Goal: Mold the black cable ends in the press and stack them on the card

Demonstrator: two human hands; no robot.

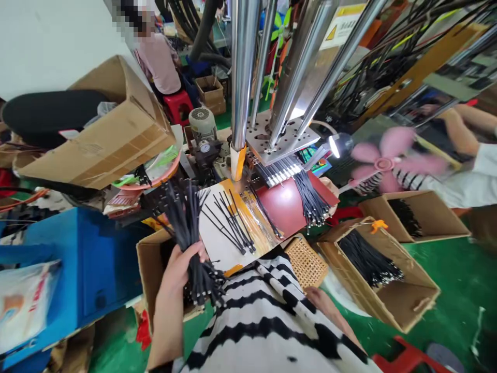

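My left hand is wrapped round a thick bundle of black cables, just off the left edge of the work table. The bundle's lower ends, with small connector tips, hang over a cardboard box. Several loose black cables lie on the white and yellow part of the table. Low on the right, my right hand is at the near edge of a woven stool seat. Its fingers are hidden from view.
A press with steel columns rises behind the table. Cables fan out from its mould over a red plate. Cardboard boxes with cables stand right, near a pink fan. A blue bin stands left. Other people sit nearby.
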